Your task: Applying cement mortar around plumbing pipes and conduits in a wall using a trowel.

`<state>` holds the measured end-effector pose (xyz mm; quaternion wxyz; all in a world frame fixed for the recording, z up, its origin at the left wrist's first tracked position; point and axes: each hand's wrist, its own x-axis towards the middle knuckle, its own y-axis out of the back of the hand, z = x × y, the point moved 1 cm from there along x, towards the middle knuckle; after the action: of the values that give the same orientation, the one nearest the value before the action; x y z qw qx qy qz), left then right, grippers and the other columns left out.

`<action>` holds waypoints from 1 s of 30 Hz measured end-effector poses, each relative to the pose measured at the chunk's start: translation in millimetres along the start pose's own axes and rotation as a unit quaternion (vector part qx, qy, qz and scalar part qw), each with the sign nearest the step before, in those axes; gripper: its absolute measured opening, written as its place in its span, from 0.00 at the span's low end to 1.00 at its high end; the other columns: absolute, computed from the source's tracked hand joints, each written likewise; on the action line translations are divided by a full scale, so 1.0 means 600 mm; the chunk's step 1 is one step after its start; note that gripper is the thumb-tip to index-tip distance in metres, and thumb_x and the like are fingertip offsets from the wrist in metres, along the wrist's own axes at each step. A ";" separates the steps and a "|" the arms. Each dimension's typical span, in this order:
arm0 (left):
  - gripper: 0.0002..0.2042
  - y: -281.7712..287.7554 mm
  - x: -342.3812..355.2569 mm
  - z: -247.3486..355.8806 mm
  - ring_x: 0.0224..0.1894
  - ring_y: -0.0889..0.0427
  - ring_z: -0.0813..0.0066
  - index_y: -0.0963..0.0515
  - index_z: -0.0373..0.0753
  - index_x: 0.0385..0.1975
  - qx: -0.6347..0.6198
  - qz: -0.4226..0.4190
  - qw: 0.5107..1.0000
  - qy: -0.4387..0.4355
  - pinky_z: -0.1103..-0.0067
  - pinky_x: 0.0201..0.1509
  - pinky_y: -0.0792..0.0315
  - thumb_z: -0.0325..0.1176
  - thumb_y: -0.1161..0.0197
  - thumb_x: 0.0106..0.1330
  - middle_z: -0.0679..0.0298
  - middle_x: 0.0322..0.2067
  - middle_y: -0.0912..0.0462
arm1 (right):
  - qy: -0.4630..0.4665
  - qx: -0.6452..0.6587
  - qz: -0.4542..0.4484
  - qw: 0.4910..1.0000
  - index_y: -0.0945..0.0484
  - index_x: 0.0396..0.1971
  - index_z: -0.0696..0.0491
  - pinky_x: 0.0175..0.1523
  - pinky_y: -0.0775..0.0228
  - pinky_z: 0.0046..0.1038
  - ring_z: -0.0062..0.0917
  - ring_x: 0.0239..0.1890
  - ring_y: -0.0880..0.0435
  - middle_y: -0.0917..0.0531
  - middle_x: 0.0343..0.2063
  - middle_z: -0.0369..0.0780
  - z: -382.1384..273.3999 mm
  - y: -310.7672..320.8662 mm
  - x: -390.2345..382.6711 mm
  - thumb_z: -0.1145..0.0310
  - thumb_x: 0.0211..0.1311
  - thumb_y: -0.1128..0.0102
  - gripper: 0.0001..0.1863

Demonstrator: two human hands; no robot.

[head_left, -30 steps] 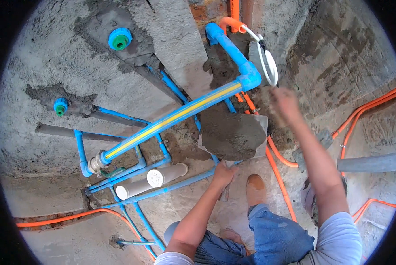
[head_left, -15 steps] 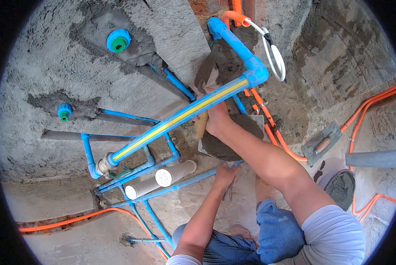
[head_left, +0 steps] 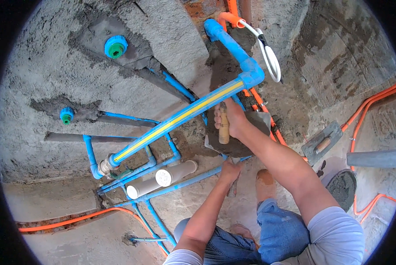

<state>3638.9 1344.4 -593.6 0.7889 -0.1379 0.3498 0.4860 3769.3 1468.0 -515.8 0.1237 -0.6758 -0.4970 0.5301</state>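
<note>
My right hand [head_left: 231,115] is wrapped round the wooden handle [head_left: 224,126] of a trowel, behind the blue pipe with a yellow stripe [head_left: 180,120]. The pipe hides part of the trowel, and I cannot make out its blade against the dark wall. Just below that hand is a mortar board [head_left: 264,119], tilted and loaded with dark wet mortar [head_left: 240,148]. At the board's near edge my left hand [head_left: 231,171] is closed on it, with a short greyish handle end showing under the fingers. How those fingers grip underneath is hidden.
Blue pipes [head_left: 180,187] and two white capped pipes [head_left: 176,173] run at the wall's foot. A plastering float [head_left: 322,143] leans at the right near orange conduits [head_left: 361,112]. Beside my knee stands a bucket of mortar [head_left: 341,187]. White cable [head_left: 270,57] hangs in a loop above.
My right hand has come down from the wall with the trowel, nearer the board, and the handle now points toward me. The board and my left hand have shifted slightly right.
</note>
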 end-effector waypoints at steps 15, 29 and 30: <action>0.10 0.038 0.060 -0.020 0.14 0.29 0.76 0.28 0.32 0.29 -0.034 0.057 0.997 -0.045 0.77 0.17 0.35 0.30 0.35 0.56 0.63 0.16 0.26 | 0.049 -0.613 0.073 0.785 0.23 0.25 0.53 0.27 0.32 0.34 0.33 0.21 0.22 0.23 0.17 0.42 -0.042 0.189 -0.138 0.47 0.62 0.49 0.22; 0.09 -0.008 0.074 0.001 0.14 0.30 0.76 0.32 0.38 0.29 0.000 0.009 1.000 0.026 0.78 0.17 0.36 0.29 0.36 0.57 0.66 0.16 0.28 | 0.447 -0.623 0.052 0.640 0.23 0.48 0.56 0.56 0.31 0.35 0.43 0.51 0.24 0.23 0.48 0.52 -0.171 0.256 0.154 0.56 0.56 0.37 0.24; 0.09 0.002 0.077 -0.015 0.14 0.30 0.76 0.31 0.38 0.29 -0.013 0.010 1.000 0.014 0.78 0.16 0.36 0.28 0.36 0.57 0.66 0.16 0.28 | 0.477 -0.624 0.009 0.620 0.24 0.49 0.56 0.58 0.33 0.35 0.43 0.54 0.26 0.25 0.51 0.52 -0.171 0.236 0.154 0.56 0.57 0.38 0.24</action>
<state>3647.1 1370.8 -631.3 0.7770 -0.1512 0.3564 0.4964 3926.9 1511.8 -627.3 -0.1127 -0.7529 -0.5735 -0.3025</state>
